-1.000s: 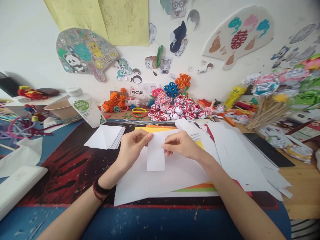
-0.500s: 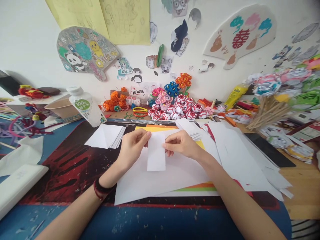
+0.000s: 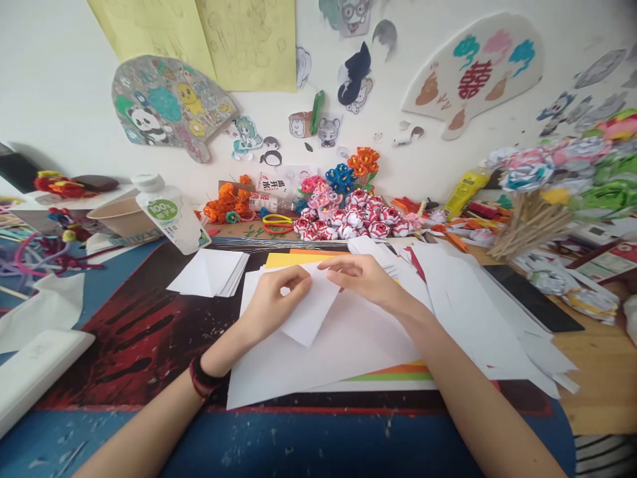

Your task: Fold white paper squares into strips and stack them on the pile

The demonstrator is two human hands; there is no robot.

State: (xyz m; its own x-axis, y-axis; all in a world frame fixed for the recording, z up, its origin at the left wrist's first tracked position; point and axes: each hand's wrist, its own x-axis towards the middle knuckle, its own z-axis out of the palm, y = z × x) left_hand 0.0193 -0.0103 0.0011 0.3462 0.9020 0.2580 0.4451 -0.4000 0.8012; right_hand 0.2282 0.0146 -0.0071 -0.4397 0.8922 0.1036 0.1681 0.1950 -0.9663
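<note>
A small white piece of paper [image 3: 312, 315] is held up at a slant over a large white sheet [image 3: 368, 345]. Its upper left side is pinched in my left hand [image 3: 279, 292], thumb against bent fingers. My right hand [image 3: 361, 279] has its fingers at the paper's upper right corner, gripping it lightly; the thumb is partly hidden. To the left lies a stack of white paper squares [image 3: 212, 272]. Behind my right hand is a second stack of small white papers [image 3: 374, 251]. Yellow paper [image 3: 283, 259] shows under the large sheet.
Loose white sheets [image 3: 472, 305] spread to the right, beside a black flat panel [image 3: 532, 299]. Red-and-white paper flowers [image 3: 358, 219] are heaped at the back. A white bottle [image 3: 172, 216] leans at back left. Near the left edge lies a white case [image 3: 44, 372].
The small paper has turned from upright and narrow to slanted and wider. My left hand has moved slightly right, and my right hand's fingers have shifted up to the top corner.
</note>
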